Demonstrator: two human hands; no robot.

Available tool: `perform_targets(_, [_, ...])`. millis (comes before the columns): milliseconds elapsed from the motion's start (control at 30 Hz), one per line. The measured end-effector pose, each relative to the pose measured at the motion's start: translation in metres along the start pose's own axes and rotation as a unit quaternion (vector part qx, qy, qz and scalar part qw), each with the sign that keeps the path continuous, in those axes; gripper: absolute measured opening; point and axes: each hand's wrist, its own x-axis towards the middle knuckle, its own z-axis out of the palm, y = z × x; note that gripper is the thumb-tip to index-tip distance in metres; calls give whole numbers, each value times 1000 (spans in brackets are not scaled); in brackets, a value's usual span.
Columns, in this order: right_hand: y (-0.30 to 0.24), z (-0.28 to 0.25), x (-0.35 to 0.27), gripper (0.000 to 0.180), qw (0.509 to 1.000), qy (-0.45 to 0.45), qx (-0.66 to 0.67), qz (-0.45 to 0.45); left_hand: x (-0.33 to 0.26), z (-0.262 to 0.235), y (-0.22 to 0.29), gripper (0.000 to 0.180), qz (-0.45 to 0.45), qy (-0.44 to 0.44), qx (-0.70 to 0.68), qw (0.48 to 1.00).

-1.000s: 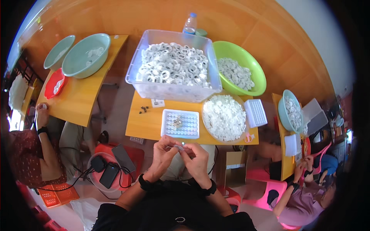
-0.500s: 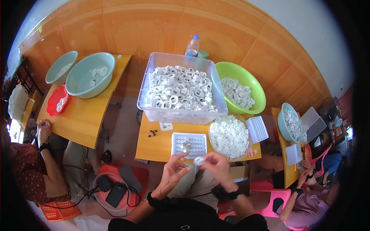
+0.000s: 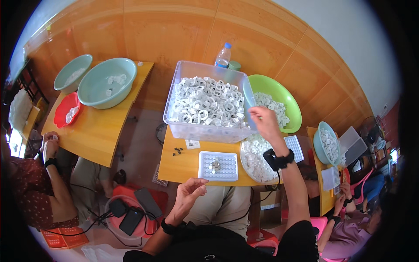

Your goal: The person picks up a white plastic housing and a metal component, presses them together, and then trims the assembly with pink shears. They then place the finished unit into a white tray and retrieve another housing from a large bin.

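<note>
My left hand (image 3: 190,195) hovers in front of the table's near edge, fingers bent, thumb and forefinger apart with nothing seen between them. My right hand (image 3: 267,124) reaches forward to the near left rim of the lime-green basin (image 3: 294,102), beside the clear plastic bin (image 3: 205,132). Its fingers are half bent and loose, and no part shows in them. Small white round parts (image 3: 273,105) lie in the basin. White ring-shaped parts (image 3: 203,100) fill the bin. A white grid tray (image 3: 218,176) with small metallic discs (image 3: 215,165) is nearest my left hand.
A round tray heaped with translucent white pieces (image 3: 257,161) lies under my right forearm. Small black parts (image 3: 177,151) sit left of the grid tray. A bottle (image 3: 223,55) stands behind the bin. People work at tables on both sides; pale green basins (image 3: 104,101) stand at left.
My right hand has moved forward and right from beside the left hand to the green basin. The small white part it held no longer shows. The view has shifted slightly.
</note>
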Motion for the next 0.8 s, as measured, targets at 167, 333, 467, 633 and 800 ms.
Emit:
perform_targets(167, [23, 32, 24, 26, 951, -142, -237, -137, -3, -6, -3, 15, 20, 4, 8, 1000])
perform_targets(333, [31, 38, 36, 19, 926, -218, -279, -133, -4, -7, -7, 19, 42, -9, 39, 998])
perform_targets(467, [19, 37, 30, 23, 947, -118, -259, -146, -4, -7, -6, 19, 31, -6, 43, 999])
perform_targets(633, [-23, 11, 29, 34, 971, -21, -209, -115, -8, -6, -3, 19, 27, 12, 19, 999])
perform_targets(800, [-84, 15, -17, 45, 996, -37, -47, -59, -6, -2, 5, 25, 17, 27, -22, 999])
